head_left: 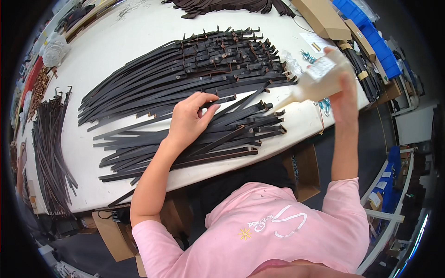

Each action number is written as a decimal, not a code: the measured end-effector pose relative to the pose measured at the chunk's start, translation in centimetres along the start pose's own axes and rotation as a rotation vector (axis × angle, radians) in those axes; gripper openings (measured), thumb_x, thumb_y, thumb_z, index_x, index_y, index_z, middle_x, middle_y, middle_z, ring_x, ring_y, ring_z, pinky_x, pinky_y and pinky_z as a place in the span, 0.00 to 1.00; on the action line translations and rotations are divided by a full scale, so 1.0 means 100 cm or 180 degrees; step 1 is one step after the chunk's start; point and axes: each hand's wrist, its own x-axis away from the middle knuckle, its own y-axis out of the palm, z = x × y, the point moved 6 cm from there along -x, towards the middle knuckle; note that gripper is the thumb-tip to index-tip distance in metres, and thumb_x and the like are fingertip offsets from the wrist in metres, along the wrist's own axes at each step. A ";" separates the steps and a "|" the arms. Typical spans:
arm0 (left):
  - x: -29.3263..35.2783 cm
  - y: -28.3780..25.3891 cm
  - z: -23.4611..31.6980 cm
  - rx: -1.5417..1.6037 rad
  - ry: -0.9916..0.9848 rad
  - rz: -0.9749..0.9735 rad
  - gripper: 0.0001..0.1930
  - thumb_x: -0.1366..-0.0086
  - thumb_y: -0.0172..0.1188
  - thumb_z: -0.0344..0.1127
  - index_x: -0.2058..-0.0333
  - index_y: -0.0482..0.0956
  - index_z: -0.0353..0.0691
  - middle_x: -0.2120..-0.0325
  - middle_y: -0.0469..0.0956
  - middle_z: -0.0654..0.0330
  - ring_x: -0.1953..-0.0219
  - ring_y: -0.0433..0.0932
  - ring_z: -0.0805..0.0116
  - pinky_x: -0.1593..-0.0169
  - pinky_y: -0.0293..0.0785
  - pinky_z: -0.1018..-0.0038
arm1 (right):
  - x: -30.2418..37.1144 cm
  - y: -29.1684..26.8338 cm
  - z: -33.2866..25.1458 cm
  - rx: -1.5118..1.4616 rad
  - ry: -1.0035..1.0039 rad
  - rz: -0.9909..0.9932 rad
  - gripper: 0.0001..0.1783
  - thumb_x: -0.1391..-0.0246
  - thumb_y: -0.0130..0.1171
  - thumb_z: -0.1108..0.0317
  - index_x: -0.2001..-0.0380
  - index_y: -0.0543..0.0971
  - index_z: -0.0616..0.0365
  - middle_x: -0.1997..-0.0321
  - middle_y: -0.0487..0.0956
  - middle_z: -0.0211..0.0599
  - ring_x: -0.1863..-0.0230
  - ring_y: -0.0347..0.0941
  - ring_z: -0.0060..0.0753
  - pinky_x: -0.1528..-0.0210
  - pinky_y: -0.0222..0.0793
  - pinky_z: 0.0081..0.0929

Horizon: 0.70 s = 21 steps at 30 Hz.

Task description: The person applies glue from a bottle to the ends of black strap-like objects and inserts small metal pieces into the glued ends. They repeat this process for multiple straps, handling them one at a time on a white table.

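Observation:
Between the thumb and bent forefinger of my left hand (pixel 189 116) is the end of a black leather strap (pixel 227 99). Its tip sticks out to the right, over the nearer pile of straps (pixel 218 139). My right hand (pixel 345 97) is closed round a translucent squeeze bottle (pixel 317 79) with a pale label, held tilted above the table's right side. The bottle's narrow nozzle points down and left toward the strap ends, apart from the held strap. Behind my left hand lies a larger pile of black straps (pixel 185 65), many with folded, hooked ends.
A bundle of dark strips (pixel 51 148) lies at the table's left, near a white fan (pixel 55 50). At the far right are a cardboard box (pixel 324 21), blue bins (pixel 371 37) and small blue-green metal pieces (pixel 308 56). More dark straps (pixel 232 5) lie at the back.

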 end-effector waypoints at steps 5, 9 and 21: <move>0.000 0.005 -0.002 0.0001 -0.0075 -0.0180 0.10 0.39 0.68 0.27 0.58 0.84 0.37 0.69 0.82 0.59 0.77 0.72 0.72 0.72 0.69 0.77 | -0.008 0.034 0.031 -0.0382 0.0057 -0.0084 0.46 0.43 0.62 0.37 0.37 0.67 0.67 0.49 0.78 0.42 0.48 0.78 0.35 0.44 0.76 0.35; -0.003 0.002 0.000 -0.0079 -0.0159 -0.0216 0.09 0.40 0.68 0.27 0.59 0.85 0.36 0.70 0.82 0.59 0.77 0.72 0.72 0.73 0.68 0.77 | -0.024 0.036 0.072 -0.0622 0.0237 -0.0114 0.47 0.42 0.59 0.36 0.34 0.63 0.66 0.48 0.79 0.49 0.46 0.79 0.47 0.39 0.75 0.45; -0.022 0.018 0.006 -0.0145 -0.0386 -0.0187 0.09 0.40 0.69 0.27 0.61 0.84 0.36 0.72 0.79 0.61 0.79 0.71 0.73 0.74 0.67 0.77 | -0.060 0.056 0.103 -0.1104 0.0738 0.0078 0.38 0.39 0.59 0.41 0.40 0.72 0.64 0.51 0.78 0.39 0.48 0.78 0.28 0.45 0.77 0.28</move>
